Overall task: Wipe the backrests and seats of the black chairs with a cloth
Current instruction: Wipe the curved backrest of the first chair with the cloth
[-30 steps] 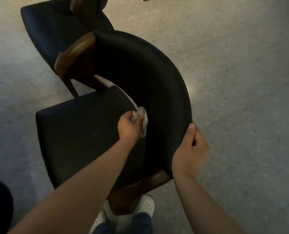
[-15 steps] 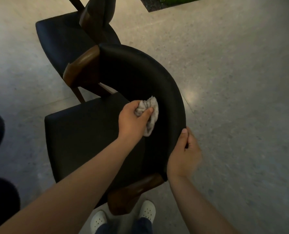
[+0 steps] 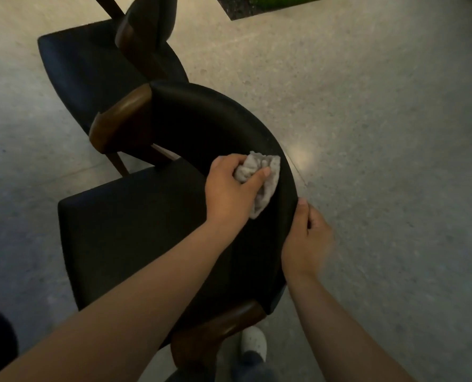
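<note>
My left hand (image 3: 230, 188) is closed round a bunched grey cloth (image 3: 269, 188), thumb across the front of it and fingers curled over the top. I hold it pressed flat against the inner face of the backrest (image 3: 215, 125), just under the top rim and a little right of the frame's centre. A loose tail of the cloth hangs down below my thumb.

My right hand (image 3: 306, 238) sits just below and to the right of the cloth, gripping the rim of the backrest. The thumb lies along the rim and the fingers are curled behind it. That hand is somewhat blurred.

The backrest is a black curve that sweeps from the upper middle of the frame down to the lower middle. It ends in a brown wooden arm (image 3: 119, 117) at the top and another at the bottom. The black seat (image 3: 124, 224) lies to its left, under my left forearm.

A second chair (image 3: 91, 67), also black with wood trim, stands in the upper left, close behind the first. Both are on a pale speckled floor (image 3: 380, 133). My white shoe (image 3: 254, 344) shows at the bottom edge, beside the lower wooden arm.
</note>
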### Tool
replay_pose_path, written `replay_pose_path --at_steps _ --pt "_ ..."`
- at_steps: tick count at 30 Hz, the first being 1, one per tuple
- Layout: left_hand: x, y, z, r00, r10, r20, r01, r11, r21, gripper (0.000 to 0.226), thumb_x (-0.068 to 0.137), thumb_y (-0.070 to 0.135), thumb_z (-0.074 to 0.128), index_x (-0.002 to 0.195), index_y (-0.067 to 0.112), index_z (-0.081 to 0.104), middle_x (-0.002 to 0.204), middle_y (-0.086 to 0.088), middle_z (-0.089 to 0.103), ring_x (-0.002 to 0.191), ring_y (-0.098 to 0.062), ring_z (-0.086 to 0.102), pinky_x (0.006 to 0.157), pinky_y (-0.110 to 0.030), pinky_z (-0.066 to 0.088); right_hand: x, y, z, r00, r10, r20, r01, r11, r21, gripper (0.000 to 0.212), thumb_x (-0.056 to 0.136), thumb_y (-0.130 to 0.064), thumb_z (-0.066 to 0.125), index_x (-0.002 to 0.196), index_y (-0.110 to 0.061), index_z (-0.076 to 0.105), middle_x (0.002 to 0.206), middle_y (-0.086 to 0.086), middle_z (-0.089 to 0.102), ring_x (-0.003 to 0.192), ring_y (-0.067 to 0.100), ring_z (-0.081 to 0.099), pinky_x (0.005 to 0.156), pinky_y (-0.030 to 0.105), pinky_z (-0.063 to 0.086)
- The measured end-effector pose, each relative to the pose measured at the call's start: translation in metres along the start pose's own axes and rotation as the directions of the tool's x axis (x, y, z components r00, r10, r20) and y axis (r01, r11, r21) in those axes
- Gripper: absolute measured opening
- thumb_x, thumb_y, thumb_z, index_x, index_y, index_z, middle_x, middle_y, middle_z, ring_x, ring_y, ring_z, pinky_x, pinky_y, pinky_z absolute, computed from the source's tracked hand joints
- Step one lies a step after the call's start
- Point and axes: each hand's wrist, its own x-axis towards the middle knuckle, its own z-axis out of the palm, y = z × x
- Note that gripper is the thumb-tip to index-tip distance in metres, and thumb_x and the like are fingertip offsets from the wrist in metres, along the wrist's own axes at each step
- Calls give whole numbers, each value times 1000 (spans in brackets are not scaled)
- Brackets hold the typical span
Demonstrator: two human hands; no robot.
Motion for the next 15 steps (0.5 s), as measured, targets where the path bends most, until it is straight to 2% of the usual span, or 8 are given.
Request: replay_pose_path --at_steps 2,4,7,9,12,15 --pt "0 4 9 1000 0 -5 0 1000 -14 22 82 33 75 96 33 58 103 13 54 91 11 51 75 5 36 0 -1 1 1000 -16 -9 16 1000 3 43 102 -25 48 59 -24 47 50 -10 39 45 4 37 44 15 25" --pt "3 7 17 1000 -16 -18 15 1000 -23 27 78 32 79 96 32 59 103 14 53 90 7 53 74 5 36 -1 1 0 1000 -26 -3 26 1000 6 40 101 -24 48 62 -23 50 51 -11 41 46 4 40 45 14 26" --pt "13 13 29 999 -17 -28 18 999 36 32 73 34 82 93 30 57 101 14 50 91 1 52 71 -4 39 0 4 1 999 -30 14 30 999 12 36 101 -27 48 67 -20 55 54 -12 45 49 3 42 47 13 28" --pt "17 12 35 999 -5 -46 8 997 76 36 71 40 83 93 30 57 99 16 49 92 -2 53 75 -9 40 1 8 2 999 -36 14 36 999 12 33 101 -34 46 76 -19 61 59 -15 48 51 0 44 51 11 29" --pt "16 9 40 995 13 -97 -6 997 75 34 71 42 82 90 27 59 96 13 52 89 -3 55 79 -14 45 1 13 4 999 -42 -1 42 999 10 47 96 -45 39 82 -10 68 65 -13 53 54 -1 45 53 14 31" --pt "13 3 42 992 -17 -128 23 999 48 24 76 41 79 83 28 60 93 10 56 81 -1 57 71 -9 44 0 11 4 999 -50 5 50 999 13 49 96 -44 40 88 -7 70 69 -7 59 58 0 48 55 16 35"
